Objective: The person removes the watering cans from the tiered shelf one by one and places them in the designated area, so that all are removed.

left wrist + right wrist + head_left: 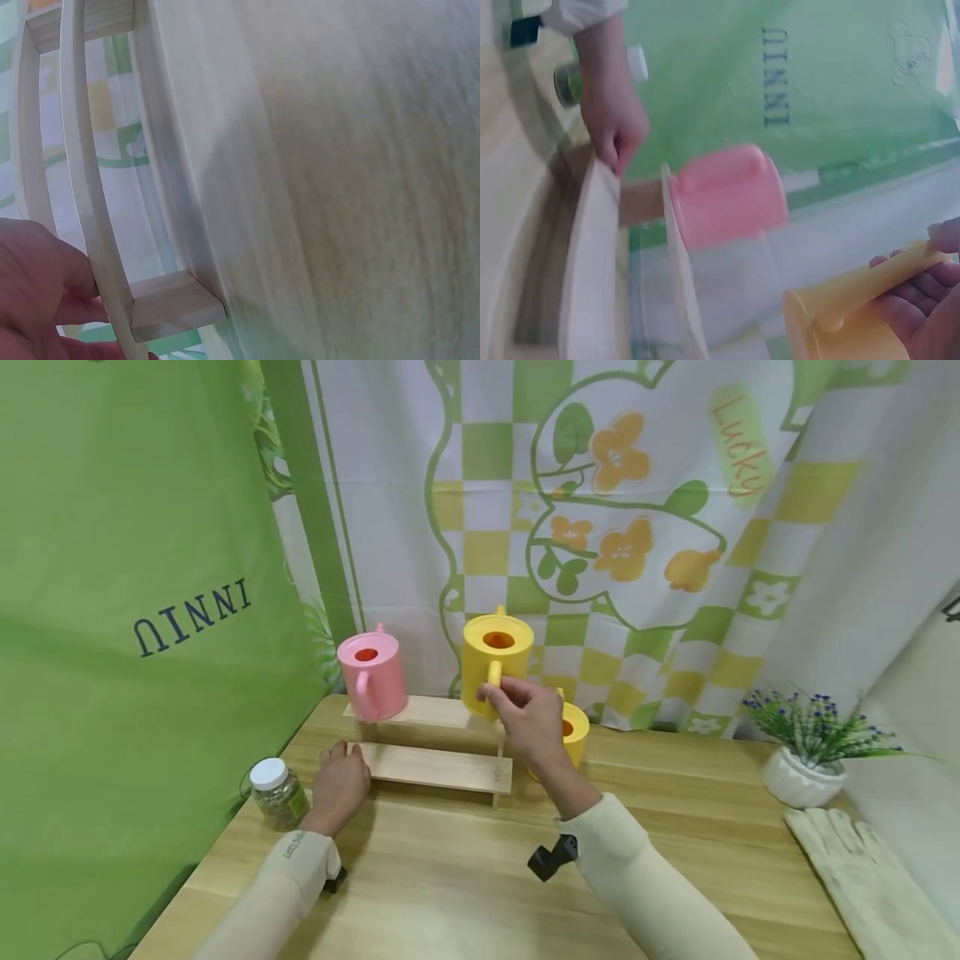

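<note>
right hand [529,714] — grips yellow can [496,665] | left hand [340,778] — touches rack [435,767]

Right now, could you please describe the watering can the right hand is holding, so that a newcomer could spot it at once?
On the wooden table, find the two-step wooden rack before the checked curtain. On the right end of its upper step is the yellow watering can, its handle gripped by the right hand. The pink can shares that step, and a second yellow can sits lower, behind the wrist.
</note>
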`<action>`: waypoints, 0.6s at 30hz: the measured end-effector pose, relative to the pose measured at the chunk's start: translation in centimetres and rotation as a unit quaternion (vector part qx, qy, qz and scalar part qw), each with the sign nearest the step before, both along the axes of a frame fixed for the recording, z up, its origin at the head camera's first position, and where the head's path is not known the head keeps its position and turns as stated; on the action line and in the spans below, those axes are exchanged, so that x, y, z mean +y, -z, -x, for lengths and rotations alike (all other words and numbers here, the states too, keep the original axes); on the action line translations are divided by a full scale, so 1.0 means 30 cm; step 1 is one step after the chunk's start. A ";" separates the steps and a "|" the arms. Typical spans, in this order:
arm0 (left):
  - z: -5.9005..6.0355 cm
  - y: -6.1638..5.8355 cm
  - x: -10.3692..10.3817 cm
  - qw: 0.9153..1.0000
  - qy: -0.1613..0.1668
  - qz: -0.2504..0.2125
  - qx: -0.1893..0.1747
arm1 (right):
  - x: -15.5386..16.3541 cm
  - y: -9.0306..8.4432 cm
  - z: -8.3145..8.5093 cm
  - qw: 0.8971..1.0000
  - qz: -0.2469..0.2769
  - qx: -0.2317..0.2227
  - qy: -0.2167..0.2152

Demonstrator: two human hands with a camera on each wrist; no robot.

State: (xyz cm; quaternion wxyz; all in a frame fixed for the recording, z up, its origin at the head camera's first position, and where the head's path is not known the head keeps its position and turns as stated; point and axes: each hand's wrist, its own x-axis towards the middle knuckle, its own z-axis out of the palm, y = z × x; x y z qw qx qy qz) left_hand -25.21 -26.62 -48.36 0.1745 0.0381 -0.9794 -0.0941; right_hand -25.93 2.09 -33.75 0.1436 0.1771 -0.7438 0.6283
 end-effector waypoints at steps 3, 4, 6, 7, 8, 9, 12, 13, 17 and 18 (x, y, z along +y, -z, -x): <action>-0.006 -0.007 -0.007 1.000 0.005 -0.001 -0.004 | 0.097 -0.005 -0.009 1.000 0.003 0.009 0.018; -0.007 -0.009 -0.006 1.000 0.004 -0.002 -0.004 | 0.132 -0.006 -0.014 1.000 0.005 0.011 0.020; -0.009 -0.015 -0.007 1.000 0.001 -0.003 -0.006 | 0.198 -0.011 -0.023 1.000 0.009 0.013 0.026; -0.009 -0.017 -0.007 1.000 -0.001 -0.003 -0.007 | 0.228 -0.016 -0.029 0.999 0.010 0.013 0.033; -0.008 -0.019 -0.007 1.000 -0.002 -0.003 -0.007 | 0.256 -0.023 -0.038 0.999 0.009 0.014 0.039; -0.008 -0.020 -0.008 1.000 -0.002 -0.004 -0.009 | 0.281 -0.031 -0.047 0.999 0.008 0.014 0.048; -0.006 -0.012 -0.007 1.000 0.001 -0.005 -0.014 | 0.353 -0.049 -0.072 0.996 -0.007 0.020 0.085; -0.006 -0.008 -0.007 1.000 0.001 -0.005 -0.014 | 0.376 -0.050 -0.080 0.995 -0.009 0.020 0.097; -0.007 0.004 0.001 1.000 0.001 -0.005 -0.009 | 0.464 -0.022 -0.087 0.993 -0.010 0.023 0.119; -0.009 0.003 0.005 1.000 0.002 -0.005 -0.007 | 0.486 -0.008 -0.088 0.993 -0.011 0.020 0.120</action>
